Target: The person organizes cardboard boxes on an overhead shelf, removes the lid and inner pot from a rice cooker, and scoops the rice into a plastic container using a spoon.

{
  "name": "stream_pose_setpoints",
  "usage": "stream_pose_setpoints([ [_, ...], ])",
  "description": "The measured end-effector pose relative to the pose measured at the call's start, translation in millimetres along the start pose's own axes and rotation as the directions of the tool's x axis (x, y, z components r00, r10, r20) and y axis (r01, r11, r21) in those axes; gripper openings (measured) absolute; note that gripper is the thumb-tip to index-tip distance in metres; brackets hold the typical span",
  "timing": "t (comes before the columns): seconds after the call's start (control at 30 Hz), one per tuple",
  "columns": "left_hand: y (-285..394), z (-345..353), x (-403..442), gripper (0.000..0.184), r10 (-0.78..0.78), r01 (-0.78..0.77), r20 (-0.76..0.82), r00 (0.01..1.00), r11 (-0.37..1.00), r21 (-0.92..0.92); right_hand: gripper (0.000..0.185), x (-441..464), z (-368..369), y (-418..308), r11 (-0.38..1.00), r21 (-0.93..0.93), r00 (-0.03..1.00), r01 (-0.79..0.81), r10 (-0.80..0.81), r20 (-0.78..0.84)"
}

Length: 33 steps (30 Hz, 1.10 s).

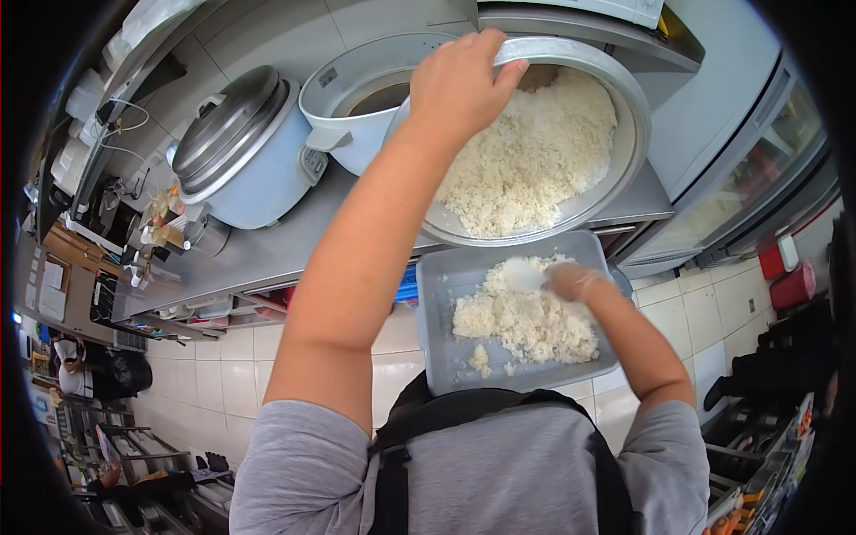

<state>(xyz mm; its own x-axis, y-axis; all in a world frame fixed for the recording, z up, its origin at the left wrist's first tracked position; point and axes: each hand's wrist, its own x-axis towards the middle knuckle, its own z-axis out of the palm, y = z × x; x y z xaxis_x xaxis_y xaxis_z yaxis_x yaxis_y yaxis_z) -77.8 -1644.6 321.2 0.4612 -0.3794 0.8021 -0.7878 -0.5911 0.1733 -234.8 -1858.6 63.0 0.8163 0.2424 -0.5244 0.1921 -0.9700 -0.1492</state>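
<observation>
A big round metal pot (pixel 629 178), tilted toward me, holds a mass of white rice (pixel 535 160). The fingers of my left hand (pixel 464 76) are wrapped over its upper rim. Below the pot's lower edge is a grey rectangular tray (pixel 437 357) with more rice (pixel 526 321) in it. Over the tray, my right hand (pixel 571 282) is closed on a pale rice paddle (pixel 523 275), whose blade is at the rice; this hand is somewhat blurred.
Left of the pot, an uncovered cooker (pixel 348 143) and a lidded rice cooker (pixel 254 183) stand on the steel counter (pixel 241 263). A glass-door fridge (pixel 758 178) is at the right. A person (pixel 76 366) is far off at the left.
</observation>
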Motion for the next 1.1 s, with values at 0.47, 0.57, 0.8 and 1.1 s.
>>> stream_pose_setpoints([
  [0.47, 6.6, 5.4, 36.9, 0.044, 0.102, -0.107, 0.216, 0.971, 0.994, 0.009, 0.021, -6.4, -177.4, 7.0, 0.803, -0.142, 0.752, -0.579, 0.459, -0.474],
  [0.57, 3.9, 6.4, 36.8, 0.043, 0.091, -0.093, 0.244, 0.966, 0.996, -0.004, 0.023, 14.4, -184.9, 6.9, 0.777, -0.267, 0.799, -0.570, 0.448, -0.402],
  [0.8, -2.0, 4.2, 31.2, 0.044, 0.097, -0.088, 0.222, 0.970, 0.995, -0.048, 0.024, 69.9, -200.7, 23.5, 0.742, -0.425, 0.854, -0.519, 0.427, -0.296],
  [1.1, 14.1, 0.8, 30.2, 0.054, -0.033, 0.032, 0.219, 0.975, 0.999, 0.008, 0.026, 77.5, -173.2, 55.1, 0.821, -0.269, 0.840, -0.504, 0.393, -0.374],
])
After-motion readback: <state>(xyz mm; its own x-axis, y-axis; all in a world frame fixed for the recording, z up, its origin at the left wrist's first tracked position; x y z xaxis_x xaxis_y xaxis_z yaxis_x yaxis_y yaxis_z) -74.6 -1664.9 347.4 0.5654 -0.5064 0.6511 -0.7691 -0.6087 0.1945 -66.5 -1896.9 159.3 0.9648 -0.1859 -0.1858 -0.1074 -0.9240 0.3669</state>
